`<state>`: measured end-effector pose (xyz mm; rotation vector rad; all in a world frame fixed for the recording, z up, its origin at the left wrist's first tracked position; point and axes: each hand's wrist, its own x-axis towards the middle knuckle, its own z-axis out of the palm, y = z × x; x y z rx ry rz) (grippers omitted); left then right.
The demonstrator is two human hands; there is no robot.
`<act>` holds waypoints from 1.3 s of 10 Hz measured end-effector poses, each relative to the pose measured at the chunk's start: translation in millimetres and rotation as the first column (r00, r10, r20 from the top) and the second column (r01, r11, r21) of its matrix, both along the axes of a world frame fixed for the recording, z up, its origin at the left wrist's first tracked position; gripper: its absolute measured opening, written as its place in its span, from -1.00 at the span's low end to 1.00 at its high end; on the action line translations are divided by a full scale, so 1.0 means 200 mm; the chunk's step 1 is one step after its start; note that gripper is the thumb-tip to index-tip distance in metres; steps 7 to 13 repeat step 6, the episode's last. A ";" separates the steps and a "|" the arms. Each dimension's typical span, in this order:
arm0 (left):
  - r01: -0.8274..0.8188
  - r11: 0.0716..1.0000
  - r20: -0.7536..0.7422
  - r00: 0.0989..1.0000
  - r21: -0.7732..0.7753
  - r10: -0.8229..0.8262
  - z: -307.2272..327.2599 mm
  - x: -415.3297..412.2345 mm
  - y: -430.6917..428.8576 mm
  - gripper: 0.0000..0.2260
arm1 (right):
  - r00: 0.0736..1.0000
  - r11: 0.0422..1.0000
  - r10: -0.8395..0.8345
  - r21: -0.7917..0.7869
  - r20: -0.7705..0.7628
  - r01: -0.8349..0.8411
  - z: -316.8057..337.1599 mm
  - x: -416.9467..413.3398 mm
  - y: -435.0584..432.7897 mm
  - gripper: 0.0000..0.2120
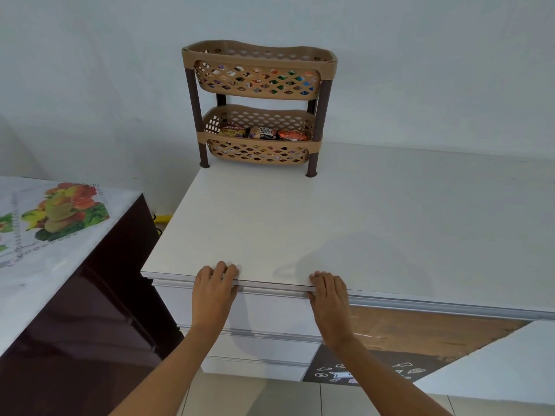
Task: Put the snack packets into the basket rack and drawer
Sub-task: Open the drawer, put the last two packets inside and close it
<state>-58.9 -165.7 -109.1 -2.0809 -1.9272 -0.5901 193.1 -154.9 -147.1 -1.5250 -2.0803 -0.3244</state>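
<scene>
A tan two-tier basket rack [259, 60] with dark brown legs stands at the back of the white cabinet top [330, 223], against the wall. Snack packets [264, 133] lie in its lower basket, and more packets [261, 79] show through the holes of the upper basket. The top drawer [270, 307] below the cabinet's front edge looks shut. My left hand [213, 292] and my right hand [329, 301] both rest on the front edge above the drawer, fingers curled over the lip. Neither hand holds a packet.
A dark brown cabinet [99, 310] with a fruit-print cloth [60, 214] stands to the left. More drawers [264, 346] sit below the top one. A black patterned mat [369, 370] and brown floor lie lower right, beside a white surface [504, 361].
</scene>
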 end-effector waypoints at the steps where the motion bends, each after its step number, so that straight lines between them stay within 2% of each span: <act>1: 0.007 1.000 0.033 0.999 0.014 -0.007 -0.01 0.01 -0.01 -0.68 | 0.999 1.000 0.026 0.017 0.031 -0.026 0.01 0.01 0.00 -0.64; 2: 0.028 0.999 0.076 0.997 0.033 -0.031 -0.02 0.00 -0.03 -0.69 | 0.995 0.997 0.073 0.017 0.071 -0.075 0.02 0.03 0.00 -0.72; 3: 0.067 0.997 0.158 0.985 0.041 -0.073 -0.01 -0.02 -0.05 -0.77 | 0.989 0.990 0.143 -0.009 0.028 -0.143 0.06 0.05 0.02 -0.74; 5: 0.007 1.000 0.255 0.967 -0.005 -0.005 0.10 -0.01 0.08 -0.92 | 0.979 0.983 0.163 -0.065 -0.123 -0.172 0.21 0.03 0.13 -0.87; 6: 0.008 0.999 0.252 0.968 -0.047 0.004 0.14 -0.01 0.20 -0.90 | 0.974 0.981 0.109 -0.137 -0.198 -0.138 0.27 0.01 0.22 -0.88; 13: 0.008 0.999 0.252 0.968 -0.047 0.004 0.14 -0.01 0.20 -0.90 | 0.974 0.981 0.109 -0.137 -0.198 -0.138 0.27 0.01 0.22 -0.88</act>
